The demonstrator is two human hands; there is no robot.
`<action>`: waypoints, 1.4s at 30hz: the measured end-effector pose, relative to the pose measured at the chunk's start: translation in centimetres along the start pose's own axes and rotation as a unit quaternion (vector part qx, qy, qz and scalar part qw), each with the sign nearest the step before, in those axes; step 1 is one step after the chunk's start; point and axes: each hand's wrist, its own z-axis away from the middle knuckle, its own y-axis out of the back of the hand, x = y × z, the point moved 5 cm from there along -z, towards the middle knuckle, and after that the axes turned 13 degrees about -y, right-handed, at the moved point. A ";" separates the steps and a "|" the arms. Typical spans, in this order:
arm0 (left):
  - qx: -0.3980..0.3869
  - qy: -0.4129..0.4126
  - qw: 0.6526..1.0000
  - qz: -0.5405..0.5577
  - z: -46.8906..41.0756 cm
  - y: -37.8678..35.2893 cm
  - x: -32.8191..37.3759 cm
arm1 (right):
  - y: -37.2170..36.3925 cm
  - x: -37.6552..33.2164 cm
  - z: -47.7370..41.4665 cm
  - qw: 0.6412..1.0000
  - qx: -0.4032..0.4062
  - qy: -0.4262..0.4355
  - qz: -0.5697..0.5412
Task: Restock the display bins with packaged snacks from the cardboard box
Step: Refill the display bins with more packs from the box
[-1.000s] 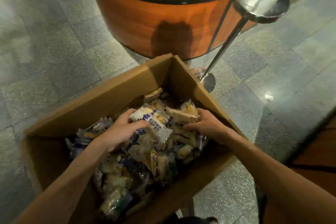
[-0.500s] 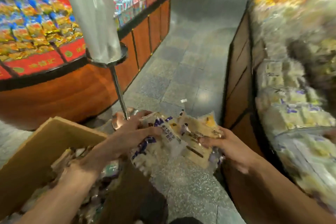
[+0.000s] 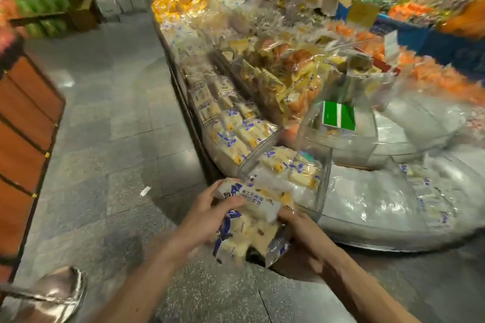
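Fingers (image 3: 207, 193) curled round snack packets (image 3: 249, 228), left hand (image 3: 204, 220), right hand (image 3: 298, 223), long axes toward bin (image 3: 325, 186)

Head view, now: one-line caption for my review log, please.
Left hand and right hand hold a bundle of white-and-blue snack packs before a clear display bin of similar packs.

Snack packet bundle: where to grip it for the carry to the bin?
Clamp the snack packet bundle from both flanks: left hand on its left side with thumb over the top packet, right hand against the right side. It is a loose pile of soft packets, sagging below, so a one-sided grip would likely spill them.
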 end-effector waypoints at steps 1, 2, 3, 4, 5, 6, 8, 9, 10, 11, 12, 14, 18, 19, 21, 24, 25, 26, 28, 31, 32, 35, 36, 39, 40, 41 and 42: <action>-0.012 -0.006 1.000 0.000 -1.4 -1.4 -0.2 | 0.9 -0.4 0.1 0.999 -0.009 -0.002 -0.050; -0.022 -0.011 1.000 0.001 -2.5 -2.8 0.0 | 1.7 -0.8 0.1 0.997 -0.009 -0.005 -0.082; -0.030 -0.017 0.999 0.006 -3.9 -3.9 -0.4 | 1.9 -1.4 0.7 0.995 -0.010 -0.007 -0.104; -0.040 -0.020 0.999 0.010 -5.3 -4.9 -0.8 | 2.8 -1.8 0.2 0.991 -0.012 -0.010 -0.132; -0.046 -0.024 0.999 0.012 -6.5 -6.1 -0.7 | 3.8 -2.4 -0.4 0.990 0.016 0.002 -0.140; -0.048 -0.028 0.998 0.011 -7.7 -6.9 -0.7 | 4.7 -2.9 -0.9 0.989 0.037 0.005 -0.142; -0.060 -0.029 0.998 0.013 -10.2 -8.6 -0.7 | 5.9 -4.4 -1.6 0.987 0.075 0.015 -0.144; -0.071 -0.029 0.997 0.017 -11.4 -9.5 -0.5 | 6.1 -5.1 -1.6 0.984 0.085 0.021 -0.158; -0.082 -0.029 0.996 0.020 -12.6 -10.3 0.0 | 6.3 -6.1 -1.6 0.981 0.077 0.028 -0.177; -0.093 -0.027 0.995 0.021 -13.8 -11.2 0.3 | 7.1 -7.0 -1.8 0.979 0.086 0.050 -0.181; -0.099 -0.028 0.994 0.028 -14.9 -12.2 0.5 | 7.4 -8.2 -1.5 0.976 0.099 0.068 -0.180; -0.108 -0.033 0.993 0.029 -16.9 -14.0 0.7 | 9.1 -9.5 -1.7 0.973 0.115 0.090 -0.179; -0.118 -0.046 0.992 0.021 -20.1 -17.5 0.9 | 12.1 -11.5 -1.3 0.961 0.179 0.103 -0.182; -0.117 -0.039 0.992 0.019 -20.8 -18.3 0.8 | 12.9 -11.7 -1.1 0.958 0.180 0.112 -0.193; -0.116 -0.037 0.992 0.027 -21.8 -20.0 0.9 | 14.3 -12.4 -0.6 0.947 0.199 0.129 -0.216; -0.127 -0.031 0.990 0.058 -23.0 -23.0 1.0 | 16.8 -12.9 -0.1 0.932 0.209 0.139 -0.261; -0.132 -0.035 0.989 0.063 -23.4 -24.2 0.8 | 17.9 -12.8 0.1 0.929 0.211 0.140 -0.270; -0.135 -0.038 0.988 0.061 -23.6 -25.3 0.7 | 18.8 -12.8 0.4 0.926 0.211 0.140 -0.281; -0.136 -0.020 0.990 0.045 -23.7 -27.6 0.4 | 20.9 -12.8 1.0 0.919 0.210 0.151 -0.298; -0.105 0.007 0.992 0.069 -24.5 -31.1 -1.4 | 25.1 -12.7 1.4 0.914 0.211 0.141 -0.317; -0.092 0.022 0.992 0.080 -24.8 -32.4 -1.9 | 26.5 -12.8 1.6 0.911 0.212 0.136 -0.326; -0.053 0.044 0.991 0.112 -24.9 -36.7 -2.3 | 32.4 -12.7 2.1 0.917 0.216 0.107 -0.317; -0.044 0.039 0.992 0.111 -24.9 -38.3 -2.6 | 34.2 -12.9 2.5 0.921 0.215 0.097 -0.309; -0.025 0.028 0.995 0.092 -25.0 -42.9 -3.5 | 39.4 -13.8 4.1 0.932 0.192 0.084 -0.296; -0.025 0.033 0.995 0.087 -24.8 -44.3 -3.7 | 40.7 -14.1 4.7 0.934 0.190 0.079 -0.293; -0.024 0.039 0.995 0.084 -24.4 -45.6 -3.7 | 42.0 -14.3 5.3 0.937 0.183 0.076 -0.287; -0.018 0.040 0.996 0.075 -24.1 -46.8 -3.6 | 43.1 -14.4 5.7 0.942 0.175 0.071 -0.276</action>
